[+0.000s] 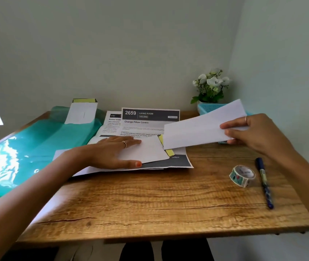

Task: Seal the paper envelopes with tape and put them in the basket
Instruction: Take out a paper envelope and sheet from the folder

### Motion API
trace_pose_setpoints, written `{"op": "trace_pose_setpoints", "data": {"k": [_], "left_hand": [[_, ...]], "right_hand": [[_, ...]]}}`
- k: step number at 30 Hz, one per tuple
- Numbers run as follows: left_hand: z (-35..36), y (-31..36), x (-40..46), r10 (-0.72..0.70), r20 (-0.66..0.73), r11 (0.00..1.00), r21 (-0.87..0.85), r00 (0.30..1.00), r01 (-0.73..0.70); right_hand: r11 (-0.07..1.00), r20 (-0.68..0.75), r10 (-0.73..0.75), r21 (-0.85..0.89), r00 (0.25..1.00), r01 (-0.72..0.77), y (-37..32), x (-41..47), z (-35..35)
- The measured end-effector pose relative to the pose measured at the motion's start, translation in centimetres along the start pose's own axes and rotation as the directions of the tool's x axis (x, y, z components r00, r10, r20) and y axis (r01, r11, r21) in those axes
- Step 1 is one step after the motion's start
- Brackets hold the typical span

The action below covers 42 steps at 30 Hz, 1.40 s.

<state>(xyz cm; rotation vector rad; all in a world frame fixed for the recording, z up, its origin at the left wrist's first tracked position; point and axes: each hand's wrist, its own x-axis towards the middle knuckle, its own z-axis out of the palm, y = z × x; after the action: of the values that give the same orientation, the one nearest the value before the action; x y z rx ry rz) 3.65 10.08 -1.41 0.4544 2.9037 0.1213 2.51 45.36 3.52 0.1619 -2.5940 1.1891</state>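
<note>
**1 envelope lifted, 1 under your palm**

Your right hand (257,134) pinches a plain white paper envelope (202,127) by its right end, thumb on top and fingers beneath, and holds it off the wooden table (149,200), tilted so its far corner rises toward the wall. That corner hangs in front of the blue lattice basket (209,107), which sits at the back right of the table beside a pot of white flowers (211,85). The envelope is long, unmarked and smooth; whether its flap is closed, you cannot tell from this side.

Your left hand (112,153) lies flat, fingers straight, pressing on a second white envelope (149,151) whose yellow flap strip (169,152) shows at its right edge. It rests on printed sheets (149,119), the top 1 headed "2659 Living Room".

A roll of patterned tape (242,175) stands on the table near your right forearm, just beside a dark blue pen (264,182). A teal plastic folder (27,151) covers the left side, with another envelope (82,113) propped at its far end.
</note>
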Motion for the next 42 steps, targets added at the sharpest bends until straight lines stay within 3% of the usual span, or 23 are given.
{"op": "trace_pose_setpoints", "data": {"k": [5,15,19,26,34,42], "left_hand": [[-0.6,2.7,1.3,0.013,-0.102,1.000,-0.026,0.995,-0.015],[0.4,4.7,3.7,0.076,-0.155,0.995,-0.047,0.985,-0.084],[1.2,4.6,3.7,0.054,-0.154,0.993,-0.097,0.987,-0.070],[1.9,4.2,3.8,0.030,-0.194,0.986,-0.153,0.980,-0.060],[1.9,4.2,3.6,0.045,-0.207,0.989,-0.131,0.977,-0.073],[1.7,4.4,3.5,0.028,-0.235,0.975,-0.207,0.972,-0.078]], "right_hand": [[0.993,-0.039,-0.108,-0.060,0.993,0.106,-0.5,-0.2,-0.3],[0.974,-0.019,-0.189,-0.128,0.982,0.185,-1.9,-1.5,-0.4],[0.972,0.019,-0.129,-0.193,0.991,0.130,-1.8,-1.6,-0.5],[0.986,0.105,0.017,-0.164,0.994,0.001,-1.4,-1.5,-0.5],[0.992,0.275,0.111,0.029,0.955,-0.124,-1.0,-1.0,-0.6],[0.903,0.386,0.207,0.277,0.899,-0.327,0.3,1.5,0.2]]}}
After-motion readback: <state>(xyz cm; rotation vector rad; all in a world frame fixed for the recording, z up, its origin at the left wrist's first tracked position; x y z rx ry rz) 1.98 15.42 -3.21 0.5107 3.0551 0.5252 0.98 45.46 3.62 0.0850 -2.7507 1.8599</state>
